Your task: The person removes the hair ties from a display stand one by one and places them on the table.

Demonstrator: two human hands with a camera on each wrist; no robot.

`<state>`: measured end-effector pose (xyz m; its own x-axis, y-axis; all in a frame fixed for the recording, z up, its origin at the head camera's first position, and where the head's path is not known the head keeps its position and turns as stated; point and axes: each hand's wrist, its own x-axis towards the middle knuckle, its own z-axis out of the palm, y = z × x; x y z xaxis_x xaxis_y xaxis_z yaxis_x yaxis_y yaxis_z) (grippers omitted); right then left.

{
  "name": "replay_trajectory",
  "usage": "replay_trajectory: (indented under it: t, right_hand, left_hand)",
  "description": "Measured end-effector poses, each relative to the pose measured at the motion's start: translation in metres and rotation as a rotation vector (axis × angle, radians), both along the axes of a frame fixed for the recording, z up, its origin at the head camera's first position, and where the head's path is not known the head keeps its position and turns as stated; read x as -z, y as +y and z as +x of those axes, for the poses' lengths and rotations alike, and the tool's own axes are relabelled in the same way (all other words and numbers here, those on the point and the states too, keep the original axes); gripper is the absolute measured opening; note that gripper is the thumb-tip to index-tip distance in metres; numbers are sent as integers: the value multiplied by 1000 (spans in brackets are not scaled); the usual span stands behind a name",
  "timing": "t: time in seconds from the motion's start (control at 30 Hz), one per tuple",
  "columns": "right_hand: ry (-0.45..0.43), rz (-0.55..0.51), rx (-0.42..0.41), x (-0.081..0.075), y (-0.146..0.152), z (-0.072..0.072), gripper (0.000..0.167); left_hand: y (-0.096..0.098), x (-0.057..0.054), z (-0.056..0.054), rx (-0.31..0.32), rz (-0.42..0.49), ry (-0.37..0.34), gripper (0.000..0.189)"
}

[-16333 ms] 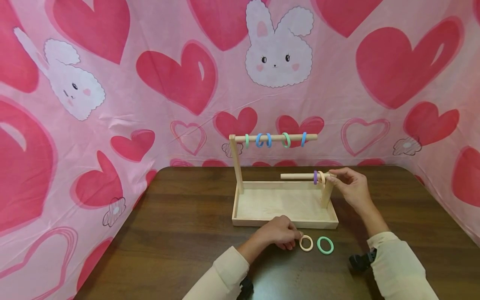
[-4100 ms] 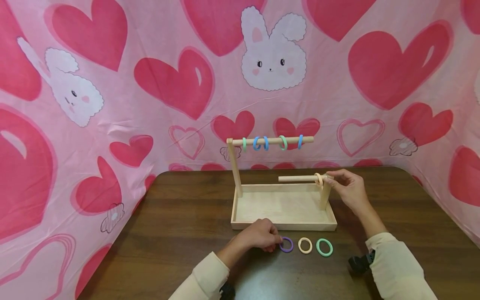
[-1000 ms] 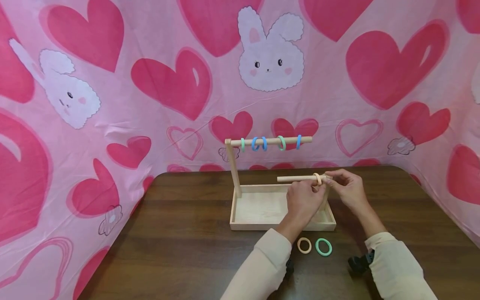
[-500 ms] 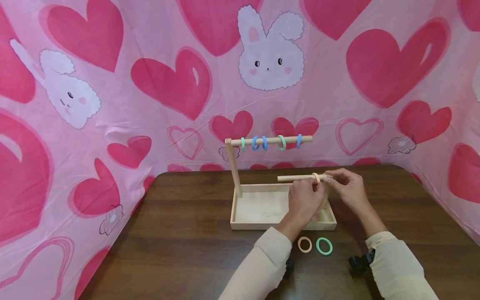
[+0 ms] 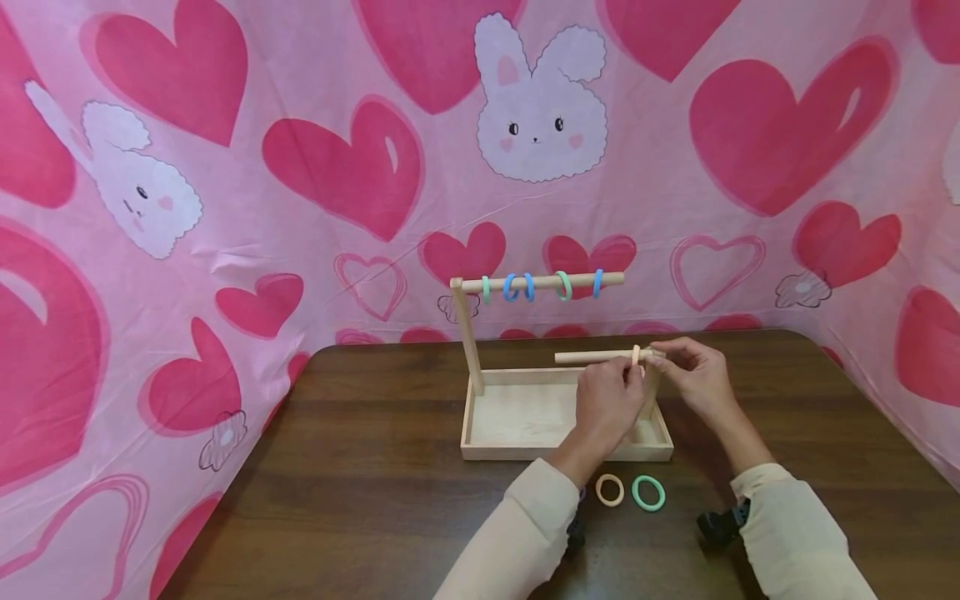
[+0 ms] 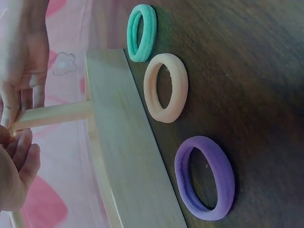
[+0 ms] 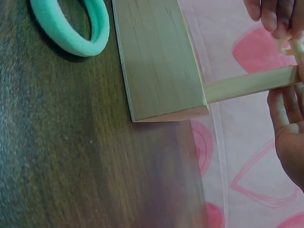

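Here, in the head view, the left hand [image 5: 609,400] pinches a cream hair tie [image 5: 636,354] round the lower rod [image 5: 588,357]; the right hand [image 5: 701,377] pinches its short post [image 5: 652,396]. The wooden tray [image 5: 525,453], partly hidden, holds that and a taller post [image 5: 467,340]. The left wrist view shows a purple hair tie [image 6: 224,178] outside; the right, a cut-off mint hair tie [image 7: 100,31].

Left hand [image 5: 606,400] and right hand [image 5: 697,375] are bare. Long, loose cream fabric sleeves [image 5: 795,533], broad cuffs [image 5: 759,477]. Small, blocky black device [image 5: 723,526] at each wrist, left one partly hidden.
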<state>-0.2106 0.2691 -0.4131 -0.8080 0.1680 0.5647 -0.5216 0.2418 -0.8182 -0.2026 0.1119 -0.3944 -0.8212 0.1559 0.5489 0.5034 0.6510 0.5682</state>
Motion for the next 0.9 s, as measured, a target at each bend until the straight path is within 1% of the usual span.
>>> replay_trajectory:
  t: [0.13, 0.3, 0.53, 0.77, 0.9]
  right_hand:
    - [7, 7, 8, 0, 0, 0, 23]
    - [3, 17, 23, 0, -1, 0, 23]
    - [-23, 30, 49, 0, -1, 0, 18]
    - [-16, 14, 33, -1, -2, 0, 22]
    - [-25, 24, 44, -2, -2, 1, 21]
  left_hand:
    - [-2, 0, 1, 6, 11, 13, 15]
    - [-6, 1, 0, 25, 21, 3, 15]
    - [-11, 5, 0, -1, -7, 59, 14]
    - [-17, 6, -1, 7, 14, 63, 12]
    - [-20, 6, -1, 21, 23, 49, 11]
